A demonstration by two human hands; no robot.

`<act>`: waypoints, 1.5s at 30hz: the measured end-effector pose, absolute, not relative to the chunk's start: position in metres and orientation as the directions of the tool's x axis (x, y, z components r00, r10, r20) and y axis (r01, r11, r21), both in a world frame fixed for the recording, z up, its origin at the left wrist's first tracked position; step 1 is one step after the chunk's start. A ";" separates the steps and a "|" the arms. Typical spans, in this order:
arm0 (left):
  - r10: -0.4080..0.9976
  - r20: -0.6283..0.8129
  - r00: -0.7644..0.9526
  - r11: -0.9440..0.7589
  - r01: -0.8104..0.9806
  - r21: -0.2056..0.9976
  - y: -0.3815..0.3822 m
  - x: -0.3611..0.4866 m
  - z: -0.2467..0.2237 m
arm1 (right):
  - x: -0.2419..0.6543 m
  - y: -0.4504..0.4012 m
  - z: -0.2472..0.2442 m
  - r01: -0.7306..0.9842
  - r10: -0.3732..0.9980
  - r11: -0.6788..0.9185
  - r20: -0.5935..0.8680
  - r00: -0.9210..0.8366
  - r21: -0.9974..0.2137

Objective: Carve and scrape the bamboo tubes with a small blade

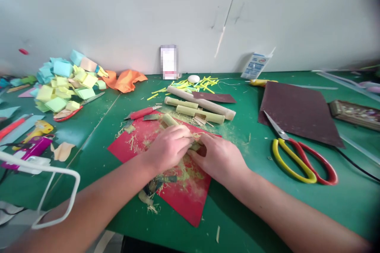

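Observation:
My left hand [171, 145] and my right hand [222, 159] meet above a red sheet [190, 205] strewn with shavings and dust. Both are closed around a short, pale green bamboo tube [168, 120], whose far end shows past my left knuckles. The middle of the tube is mostly covered by fingers, so any small piece pinched there is hidden. Just beyond lie two cut bamboo tubes [204, 114] and a longer pale stick [204, 102]. A red-handled craft knife [144, 113] rests at the sheet's upper left edge.
Large red-and-yellow scissors [303, 158] overlap a dark brown sandpaper sheet [303, 108] on the right. Folded paper pieces [65, 83] are heaped at the left, near a purple glue gun [28, 154]. A white wire frame [59, 170] juts in at lower left. A wall bounds the green table's back.

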State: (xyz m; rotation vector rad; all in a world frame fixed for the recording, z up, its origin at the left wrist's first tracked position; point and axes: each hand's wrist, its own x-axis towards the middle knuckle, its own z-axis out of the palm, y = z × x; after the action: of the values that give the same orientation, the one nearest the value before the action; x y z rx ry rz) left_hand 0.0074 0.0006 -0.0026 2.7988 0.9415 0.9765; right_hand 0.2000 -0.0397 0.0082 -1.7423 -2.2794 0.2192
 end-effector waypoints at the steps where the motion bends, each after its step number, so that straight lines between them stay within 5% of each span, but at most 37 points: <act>1: 0.547 0.551 0.630 -0.821 0.534 0.205 0.003 0.005 -0.003 | 0.200 -0.040 0.008 0.924 0.964 0.262 0.111 -0.240 -0.278; 6: 0.599 0.659 0.454 -0.703 0.692 0.162 0.020 -0.013 -0.006 | 0.200 -0.040 0.010 0.930 0.971 0.240 0.086 -0.225 -0.279; 11: 0.530 0.590 0.609 -0.828 0.522 0.205 0.006 -0.002 -0.004 | 0.201 -0.039 0.008 0.924 0.967 0.252 0.106 -0.230 -0.288; 16: 0.576 0.658 0.485 -0.740 0.651 0.169 0.007 0.000 -0.003 | 0.201 -0.039 0.009 0.926 0.972 0.233 0.081 -0.219 -0.297; 21: 0.519 0.557 0.649 -0.843 0.498 0.205 -0.007 0.008 -0.001 | 0.201 -0.039 0.010 0.927 0.969 0.245 0.083 -0.231 -0.285; 25: 0.583 0.624 0.520 -0.756 0.629 0.182 -0.006 0.009 0.003 | 0.201 -0.039 0.010 0.926 0.972 0.236 0.085 -0.221 -0.294; 30: 0.488 0.526 0.697 -0.864 0.474 0.173 0.001 0.002 0.004 | 0.200 -0.040 0.011 0.931 0.964 0.262 0.103 -0.244 -0.252; 35: 0.591 0.670 0.450 -0.699 0.700 0.147 0.016 -0.011 -0.001 | 0.200 -0.041 0.015 0.930 0.965 0.260 0.096 -0.243 -0.259; 41: 0.507 0.545 0.667 -0.848 0.499 0.178 0.001 0.003 -0.002 | 0.200 -0.041 0.014 0.938 0.966 0.258 0.094 -0.243 -0.233; 45: 0.604 0.656 0.453 -0.699 0.696 0.163 0.012 -0.007 -0.002 | 0.200 -0.041 0.013 0.937 0.966 0.257 0.097 -0.240 -0.236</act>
State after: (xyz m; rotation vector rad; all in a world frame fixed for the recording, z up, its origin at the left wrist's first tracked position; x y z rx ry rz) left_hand -0.0066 0.0119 -0.0023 2.7857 1.2534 1.1697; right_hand 0.1999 -0.0408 0.0128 -1.7798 -2.3050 0.1894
